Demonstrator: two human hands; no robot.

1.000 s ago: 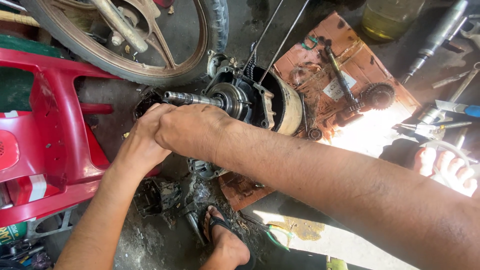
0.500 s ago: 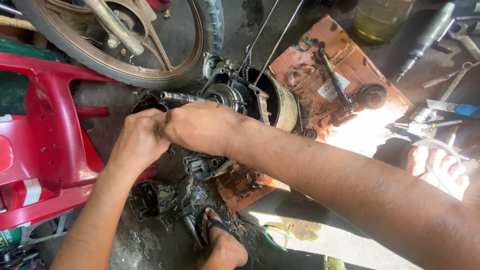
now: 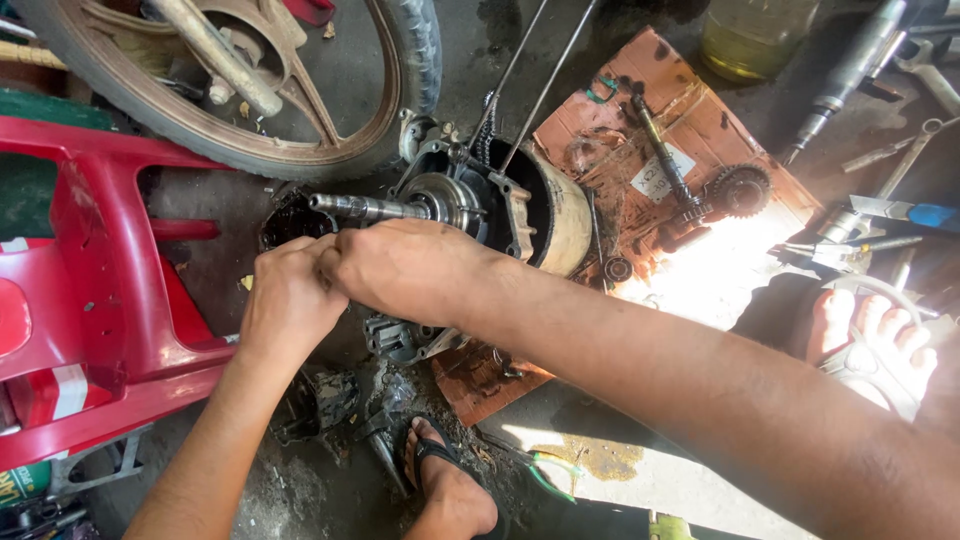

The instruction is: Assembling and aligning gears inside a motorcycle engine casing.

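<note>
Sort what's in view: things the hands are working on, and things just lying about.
In hand: left hand, right hand, grey metal engine case with steel shaft.
Lying about: toothed gear on brown cardboard, spoked motorcycle wheel, red plastic chair, yellow oil bottle.

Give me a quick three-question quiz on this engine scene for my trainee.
1. True or false: the steel shaft sticking out of the engine points toward the red chair.
2. What lies on the cardboard? A) gear shaft B) helmet C) battery
3. Fill in: the left hand and right hand meet just below the ____.

Key: 1 true; 2 A; 3 shaft.
</note>
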